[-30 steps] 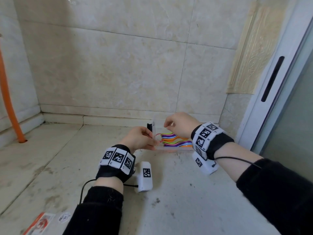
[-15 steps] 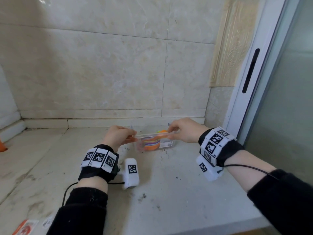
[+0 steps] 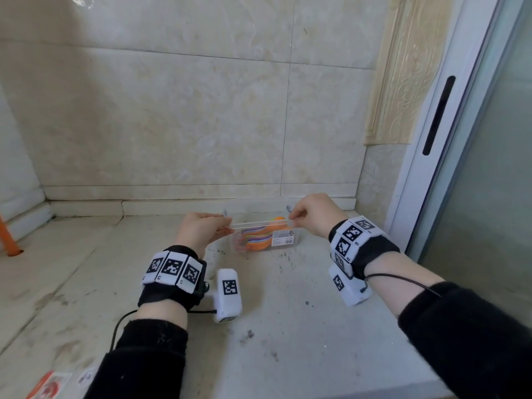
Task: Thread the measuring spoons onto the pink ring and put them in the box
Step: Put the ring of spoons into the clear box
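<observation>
Head: left hand (image 3: 198, 228), right hand (image 3: 313, 214) pinch lid (image 3: 259, 225) over box (image 3: 296, 240)

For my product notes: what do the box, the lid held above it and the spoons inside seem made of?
The box: clear, glossy, probably hard plastic; the spoons show through its wall. The lid, pinched by left hand and right hand: seemingly the same clear plastic; it looks flat. The spoons: likely opaque coloured plastic; finish too small to judge.

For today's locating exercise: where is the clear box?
Head view, centre: clear box on the ledge, between left hand and right hand, near the wall.
</observation>
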A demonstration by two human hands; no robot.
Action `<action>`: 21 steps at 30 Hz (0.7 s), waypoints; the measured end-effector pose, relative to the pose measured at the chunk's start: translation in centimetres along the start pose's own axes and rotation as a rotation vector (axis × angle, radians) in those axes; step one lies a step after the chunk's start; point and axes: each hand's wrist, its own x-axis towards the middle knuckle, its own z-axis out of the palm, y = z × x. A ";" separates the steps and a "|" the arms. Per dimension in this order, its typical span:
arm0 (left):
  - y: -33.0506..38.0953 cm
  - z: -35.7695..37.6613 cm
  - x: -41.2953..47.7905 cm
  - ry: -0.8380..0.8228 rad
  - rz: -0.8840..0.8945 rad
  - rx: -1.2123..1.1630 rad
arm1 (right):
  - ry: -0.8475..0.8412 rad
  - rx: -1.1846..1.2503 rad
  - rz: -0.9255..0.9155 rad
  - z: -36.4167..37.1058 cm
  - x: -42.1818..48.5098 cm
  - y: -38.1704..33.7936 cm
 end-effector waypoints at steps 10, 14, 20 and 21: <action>0.3 0.5 0.5 -0.033 0.016 -0.132 | -0.013 -0.056 0.067 1.0 2.6 -0.9; 0.1 0.5 0.6 -0.116 0.016 -0.133 | -0.010 -0.098 0.107 1.0 3.2 -1.8; -0.6 0.7 0.6 -0.237 0.032 -0.053 | -0.052 0.127 0.119 1.3 3.5 -1.6; -0.7 0.6 0.6 -0.252 0.024 -0.054 | -0.061 0.152 0.118 1.6 3.6 -1.6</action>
